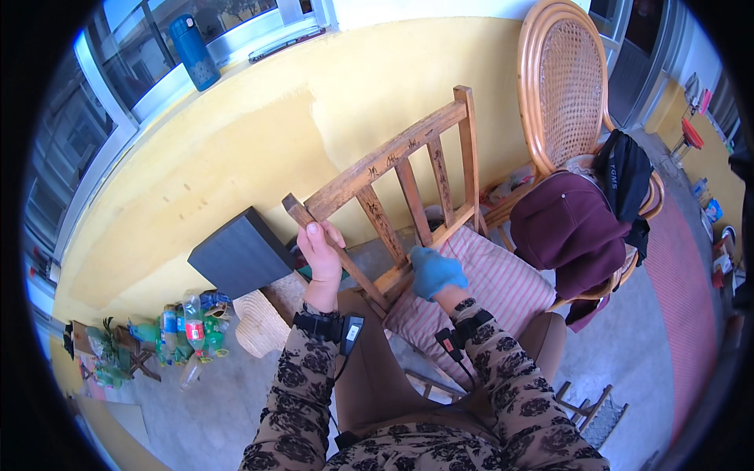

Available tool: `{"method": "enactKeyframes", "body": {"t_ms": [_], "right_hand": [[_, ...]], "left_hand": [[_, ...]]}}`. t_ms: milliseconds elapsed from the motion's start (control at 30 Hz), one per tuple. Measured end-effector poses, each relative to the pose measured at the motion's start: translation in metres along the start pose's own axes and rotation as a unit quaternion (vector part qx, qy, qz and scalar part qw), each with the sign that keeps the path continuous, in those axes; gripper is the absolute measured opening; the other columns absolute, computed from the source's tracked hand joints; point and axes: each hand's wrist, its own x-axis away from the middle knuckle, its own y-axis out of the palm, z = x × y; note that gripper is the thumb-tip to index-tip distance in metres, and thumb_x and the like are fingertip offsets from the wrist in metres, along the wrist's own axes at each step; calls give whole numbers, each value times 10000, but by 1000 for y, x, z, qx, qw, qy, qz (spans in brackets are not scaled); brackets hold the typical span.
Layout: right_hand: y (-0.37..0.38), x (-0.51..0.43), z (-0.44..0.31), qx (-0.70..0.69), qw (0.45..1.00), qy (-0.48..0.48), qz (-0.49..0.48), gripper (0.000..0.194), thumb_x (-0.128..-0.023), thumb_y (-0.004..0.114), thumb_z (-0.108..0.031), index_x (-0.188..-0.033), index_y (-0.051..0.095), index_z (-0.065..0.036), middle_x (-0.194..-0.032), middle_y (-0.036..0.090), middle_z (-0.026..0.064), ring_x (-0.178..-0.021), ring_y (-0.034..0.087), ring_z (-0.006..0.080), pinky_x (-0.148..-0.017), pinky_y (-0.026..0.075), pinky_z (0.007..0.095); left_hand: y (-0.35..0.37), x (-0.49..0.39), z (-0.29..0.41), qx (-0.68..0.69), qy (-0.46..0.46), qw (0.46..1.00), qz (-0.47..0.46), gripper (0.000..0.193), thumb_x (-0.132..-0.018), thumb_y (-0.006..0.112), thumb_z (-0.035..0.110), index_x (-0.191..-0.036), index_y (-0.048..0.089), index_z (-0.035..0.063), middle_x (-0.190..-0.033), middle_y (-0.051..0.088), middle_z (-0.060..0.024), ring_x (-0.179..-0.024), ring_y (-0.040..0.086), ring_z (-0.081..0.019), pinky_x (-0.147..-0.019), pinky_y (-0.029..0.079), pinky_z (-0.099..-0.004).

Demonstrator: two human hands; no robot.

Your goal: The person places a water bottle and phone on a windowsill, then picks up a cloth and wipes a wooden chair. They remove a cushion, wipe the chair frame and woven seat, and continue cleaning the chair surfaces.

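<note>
A wooden chair stands before me, its slatted backrest [386, 156] facing me and bearing dark handwriting. My left hand [318, 244] is wrapped around the backrest's left post [359, 274], thumb on the near side. A blue cloth [433, 272], perhaps a cloth mitt, covers the fingers of my right hand [449, 294]. That hand presses at the foot of a middle slat [414, 203], by the lower rail [450, 231]. Its fingers are hidden under the cloth. Beyond the rail lies a seat cushion [500, 271] with pink stripes, between my legs.
A rattan chair [533, 88] on the right holds a maroon garment [568, 218] and a black bag [621, 171]. A dark box [241, 256], a straw hat [259, 324] and several plastic bottles [193, 324] stand left. A blue flask [193, 53] is on the windowsill. A folding stool [595, 412] lies lower right.
</note>
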Motion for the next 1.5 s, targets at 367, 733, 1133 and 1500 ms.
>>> {"method": "enactKeyframes", "body": {"t_ms": [367, 733, 1133, 1500], "right_hand": [[22, 3, 5, -5, 998, -57, 41, 289, -715, 563, -73, -1002, 533, -80, -1011, 628, 175, -902, 618, 395, -698, 517, 447], [14, -17, 2, 29, 998, 12, 50, 271, -671, 601, -51, -934, 538, -67, -915, 648, 160, -873, 619, 387, -678, 509, 456], [27, 30, -35, -6, 999, -31, -7, 247, -808, 507, -158, -1052, 535, -128, -977, 637, 154, -877, 624, 399, -697, 510, 478], [26, 27, -21, -57, 992, -116, 2, 195, -793, 528, -144, -979, 524, -84, -991, 632, 152, -911, 608, 399, -731, 502, 461]], "left_hand": [[-3, -2, -4, -17, 0, 1000, -5, 378, -947, 421, 419, -876, 445, 48, -596, 442, -43, -461, 443, -123, -419, 384, -252], [0, -1, -1, -21, -14, 1000, 13, 379, -950, 414, 413, -870, 443, 44, -563, 438, -49, -450, 444, -136, -432, 374, -251], [-3, -1, -2, -31, -7, 999, 3, 410, -952, 400, 434, -839, 433, 42, -588, 450, -53, -462, 450, -140, -440, 378, -264], [-2, -2, -2, -44, 0, 999, 4, 430, -954, 386, 443, -812, 430, 40, -578, 449, -52, -459, 451, -141, -441, 374, -263]]}}
